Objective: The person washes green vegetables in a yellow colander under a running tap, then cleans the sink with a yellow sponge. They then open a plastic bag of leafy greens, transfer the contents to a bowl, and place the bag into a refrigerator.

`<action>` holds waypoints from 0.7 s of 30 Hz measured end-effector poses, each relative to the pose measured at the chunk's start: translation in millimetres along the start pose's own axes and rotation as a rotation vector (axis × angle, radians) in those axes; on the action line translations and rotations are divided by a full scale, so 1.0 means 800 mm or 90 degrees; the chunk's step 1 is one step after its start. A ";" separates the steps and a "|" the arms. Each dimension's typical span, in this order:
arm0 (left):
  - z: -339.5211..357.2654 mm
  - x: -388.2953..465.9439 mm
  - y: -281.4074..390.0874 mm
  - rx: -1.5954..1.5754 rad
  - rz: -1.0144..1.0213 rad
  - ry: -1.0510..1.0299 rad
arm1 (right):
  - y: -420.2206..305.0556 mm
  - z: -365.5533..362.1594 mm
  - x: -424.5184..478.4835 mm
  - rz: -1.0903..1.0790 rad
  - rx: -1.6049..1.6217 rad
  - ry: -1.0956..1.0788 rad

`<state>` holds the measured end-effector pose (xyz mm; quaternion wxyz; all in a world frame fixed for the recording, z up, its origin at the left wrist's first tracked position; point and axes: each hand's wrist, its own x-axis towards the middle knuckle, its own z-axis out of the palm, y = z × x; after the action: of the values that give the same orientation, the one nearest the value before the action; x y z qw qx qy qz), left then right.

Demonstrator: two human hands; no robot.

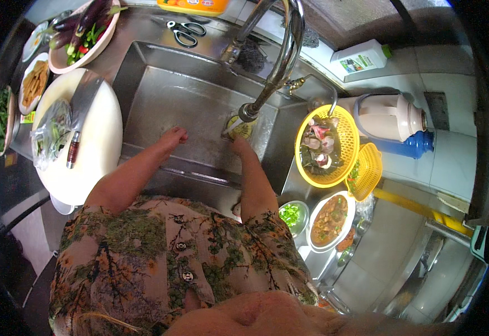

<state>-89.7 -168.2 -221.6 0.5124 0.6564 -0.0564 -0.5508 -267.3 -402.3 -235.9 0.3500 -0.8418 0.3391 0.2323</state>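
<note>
My right hand [239, 145] is low in the stainless steel sink [177, 101], at a round yellowish-green piece [243, 127] by the drain; its fingers are mostly hidden, so its grip is unclear. Water runs from the curved metal faucet [249, 110] just beside it. My left hand [177, 136] is over the left part of the sink, its fingers curled in, with nothing visible in them. Left of the sink, a cleaver [86, 98], a plastic bag of greens [52, 130] and a small dark red-handled tool [73, 150] lie on a round white cutting board [102, 155].
Black-and-white scissors [185, 33] lie behind the sink. A basin [112, 35] of eggplants and peppers stands at the back left. To the right are a yellow colander [355, 143] with fish pieces, a thermos [389, 117], an oval dish [351, 200] of stew and a bowl of chopped scallions [291, 216].
</note>
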 end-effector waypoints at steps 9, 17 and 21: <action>-0.036 -0.031 0.016 -0.027 -0.016 0.041 | 0.032 0.006 0.019 -0.054 -0.004 0.112; -0.059 -0.084 0.025 -0.142 0.074 0.076 | -0.006 0.002 0.001 -0.108 -0.066 -0.011; -0.069 -0.144 0.063 -0.047 0.143 0.058 | -0.038 0.019 -0.002 -0.105 0.005 -0.037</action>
<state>-66.7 -84.8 -115.5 0.5965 0.6512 -0.0859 -0.4613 -248.6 -374.5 -231.7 0.3804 -0.8585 0.2596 0.2256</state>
